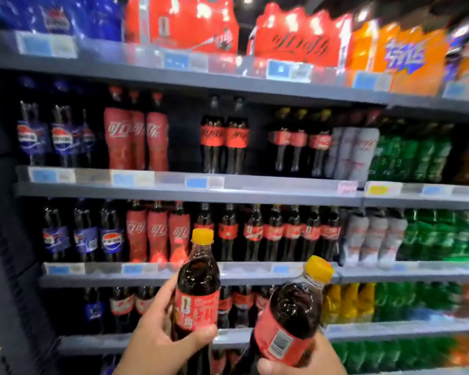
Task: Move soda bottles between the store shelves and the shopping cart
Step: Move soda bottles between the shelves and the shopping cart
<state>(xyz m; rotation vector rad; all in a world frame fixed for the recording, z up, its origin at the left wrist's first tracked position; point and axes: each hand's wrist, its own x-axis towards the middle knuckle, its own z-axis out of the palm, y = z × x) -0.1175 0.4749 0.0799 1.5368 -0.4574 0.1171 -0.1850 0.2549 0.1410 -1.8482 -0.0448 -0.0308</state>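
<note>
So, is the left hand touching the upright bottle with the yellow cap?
Touching. The head view shows the left hand wrapped round the upright bottle, with the thumb lying across its front and the fingers behind it.

At lower centre we see an upright dark brown plastic cola bottle (198, 277) and a tilted dark brown plastic cola bottle (293, 312), both yellow-capped with red labels, the tilted one's bearing a white barcode patch. The grey metal shelves (173, 191) hold, left to right, blue-labelled bottles (61, 136), red-sleeved bottles (136, 139), silver-white bottles (359, 152) and green bottles (412, 158); blue packs (57, 17), red packs (182, 21) and orange packs (401, 55) line the top.
</note>
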